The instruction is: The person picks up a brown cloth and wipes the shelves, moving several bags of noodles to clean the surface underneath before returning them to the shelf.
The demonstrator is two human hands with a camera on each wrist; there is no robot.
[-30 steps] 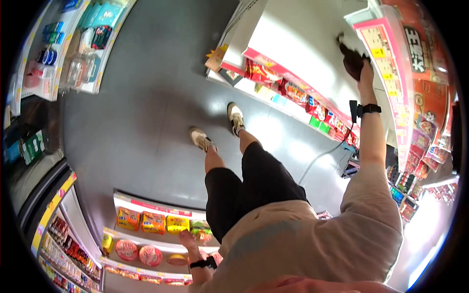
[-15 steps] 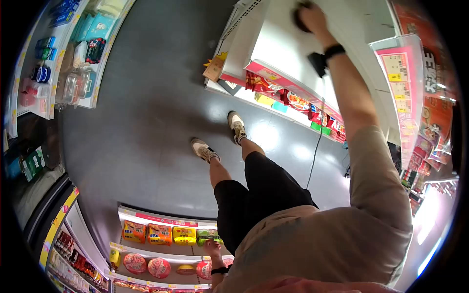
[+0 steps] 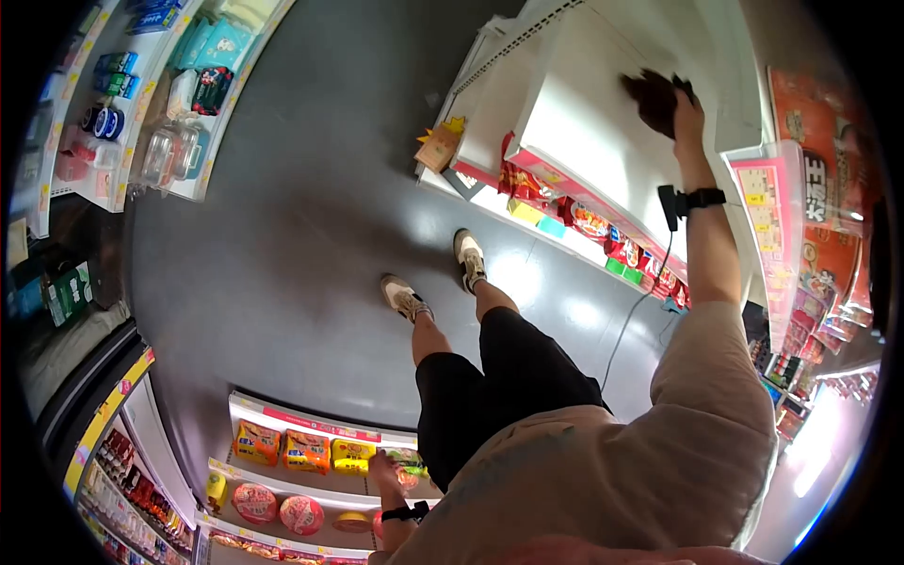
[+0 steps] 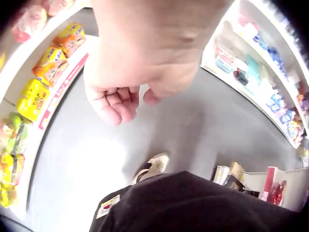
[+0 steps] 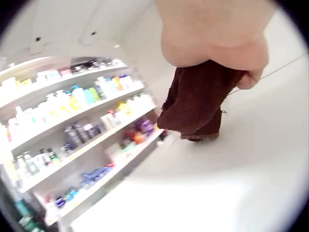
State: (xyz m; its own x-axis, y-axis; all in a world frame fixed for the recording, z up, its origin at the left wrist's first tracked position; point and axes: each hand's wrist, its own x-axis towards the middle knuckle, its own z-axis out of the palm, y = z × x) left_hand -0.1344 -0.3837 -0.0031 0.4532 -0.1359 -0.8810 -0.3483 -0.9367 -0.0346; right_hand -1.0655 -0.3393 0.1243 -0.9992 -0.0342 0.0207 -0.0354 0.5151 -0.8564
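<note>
In the head view a dark brown cloth (image 3: 652, 100) is bunched under the right hand (image 3: 689, 122), over a white shelf board (image 3: 589, 104). The right wrist view shows the same cloth (image 5: 198, 99) hanging from the right hand (image 5: 217, 41), whose fingers are mostly hidden behind it; one fingertip shows at its right edge. The left hand (image 4: 140, 72) hangs with loosely curled fingers and holds nothing. In the head view this left hand (image 3: 384, 471) appears in front of the low shelf with noodle packs.
Red snack bags (image 3: 589, 218) line the shelf below the white board. A price-label holder (image 3: 761, 212) stands right of the arm. Yellow and orange packs (image 3: 306, 450) fill the low shelf. A cable (image 3: 626, 334) trails from the right wrist camera.
The right hand swept with the cloth to the board's far left, then came back right, nearer the label holder. The left hand shifted slightly, still beside the low shelf.
</note>
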